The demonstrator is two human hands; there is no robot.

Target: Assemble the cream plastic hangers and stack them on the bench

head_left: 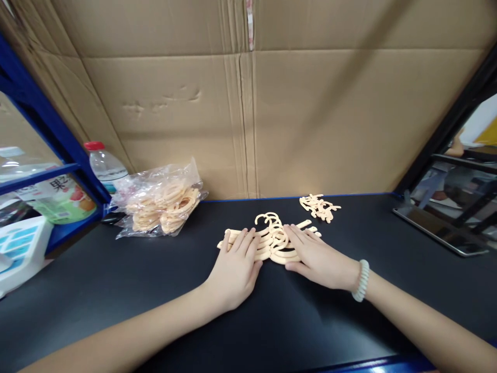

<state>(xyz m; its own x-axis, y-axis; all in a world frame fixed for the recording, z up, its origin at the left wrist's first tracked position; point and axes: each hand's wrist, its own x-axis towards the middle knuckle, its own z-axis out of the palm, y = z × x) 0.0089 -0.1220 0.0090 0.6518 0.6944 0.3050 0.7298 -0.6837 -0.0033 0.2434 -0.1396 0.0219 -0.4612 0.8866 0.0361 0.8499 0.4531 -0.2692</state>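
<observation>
While both hands lie flat, the left hand point(235, 269) and right hand point(316, 259) press open fingers point(248, 242) on cream curved plastic hangers point(274, 242), gripping none; a crinkled clear plastic bag point(163, 204) holds more on the matte black counter point(155, 290).

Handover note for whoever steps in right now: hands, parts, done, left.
Left hand: flat, palm down on the left end of the hanger stack.
Right hand: flat on its right end, bead bracelet at the wrist.
Stack lies on the black table.
Small hanger pile behind it; bag of hangers at left, beside a water bottle.
Done: one stack gathered.
Left: bag looks full.
</observation>
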